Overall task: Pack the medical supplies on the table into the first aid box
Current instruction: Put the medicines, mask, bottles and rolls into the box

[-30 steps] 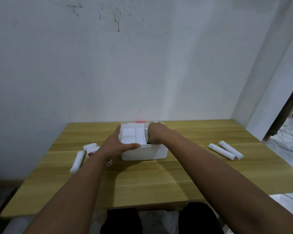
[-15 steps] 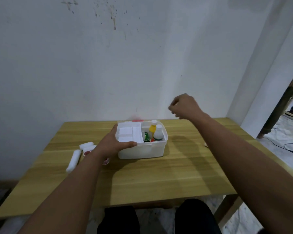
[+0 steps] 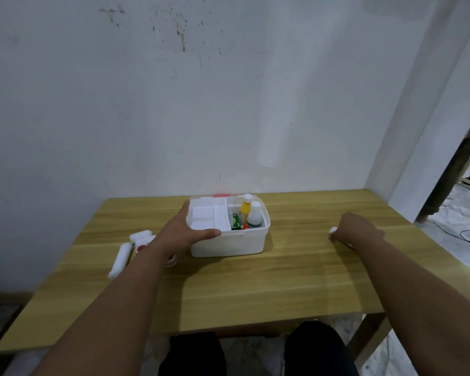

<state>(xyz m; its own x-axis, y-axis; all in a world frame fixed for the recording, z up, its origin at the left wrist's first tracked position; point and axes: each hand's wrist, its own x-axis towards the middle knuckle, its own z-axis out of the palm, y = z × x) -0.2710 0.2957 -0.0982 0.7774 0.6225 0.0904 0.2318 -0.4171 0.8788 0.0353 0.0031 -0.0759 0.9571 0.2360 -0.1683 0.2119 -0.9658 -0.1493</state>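
Head view is showing my left hand (image 3: 185, 234) steadying the first aid box (image 3: 228, 240), already holding bottles (image 3: 251, 214); my right hand (image 3: 356, 230) fingers are closing, seemingly, on a white roll (image 3: 333, 229). Rolls (image 3: 120, 256) are waiting on the table (image 3: 255, 289).

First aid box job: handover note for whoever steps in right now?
Left hand: gripping the near left corner of the first aid box, thumb on the front rim.
Right hand: down on the table to the right of the box, closing on a white roll; grip not yet clear.
Done: yellow bottle, white bottle and green packet sit in the box's right compartment; a white tray fills the left part.
Left: white rolls and red-and-white items left of the box, plus the right-side roll. Box is open.
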